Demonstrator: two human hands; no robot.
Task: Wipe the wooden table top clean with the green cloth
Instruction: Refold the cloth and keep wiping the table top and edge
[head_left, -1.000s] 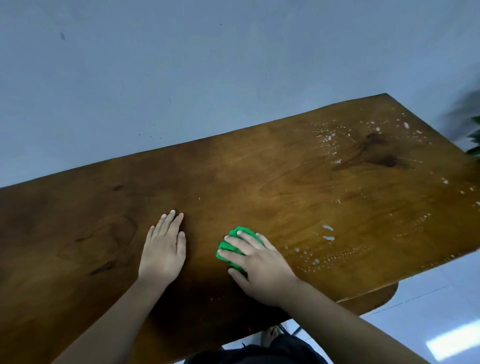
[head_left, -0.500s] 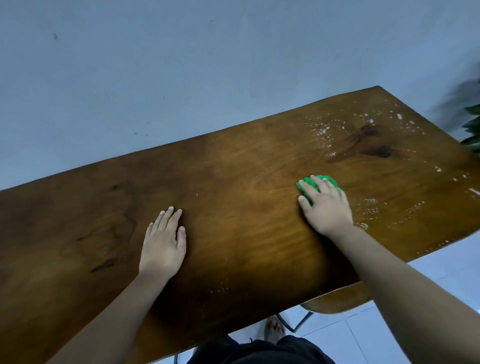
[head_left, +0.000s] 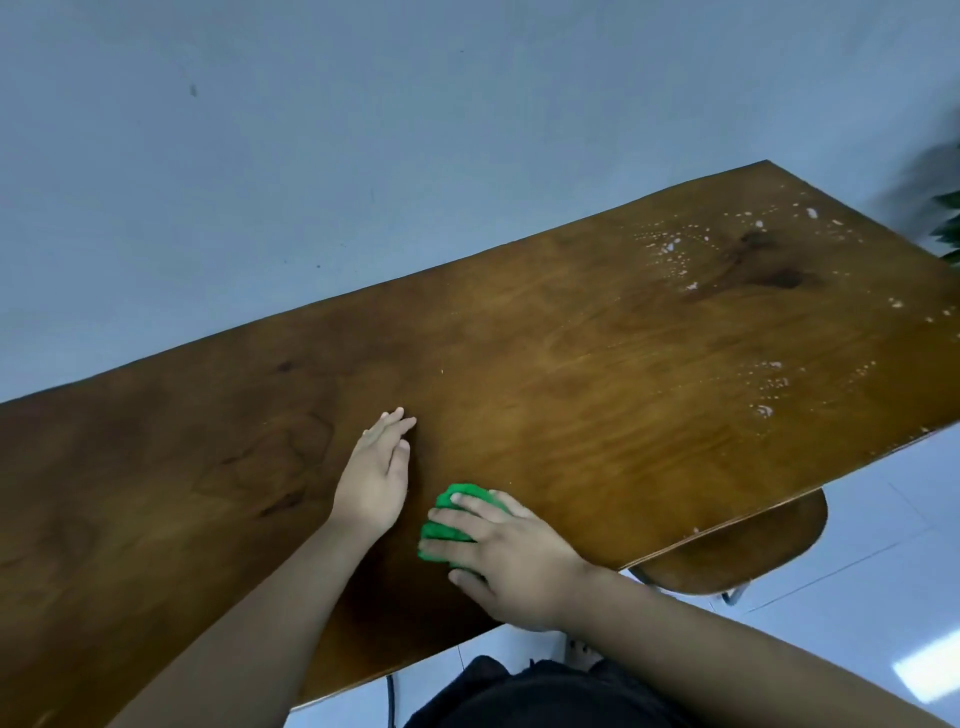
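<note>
The wooden table top (head_left: 597, 364) runs from lower left to upper right against a wall. My right hand (head_left: 511, 558) presses down on the bunched green cloth (head_left: 449, 525) near the table's front edge, fingers spread over it. Just left of the cloth, my left hand (head_left: 376, 473) lies flat on the wood with its fingers together and nothing under it. White wet droplets (head_left: 675, 254) speckle the far right end, and a second patch of droplets (head_left: 769, 384) sits near the right front edge.
A blue-grey wall (head_left: 363, 156) stands behind the table. A wooden chair seat (head_left: 743, 545) pokes out under the right front edge. Green plant leaves (head_left: 948, 218) show at the far right. White tiled floor (head_left: 857, 597) lies below.
My right hand has dragged the green cloth from the table's middle right back toward the front edge, close beside my left hand. The left hand has stayed on the wood.
</note>
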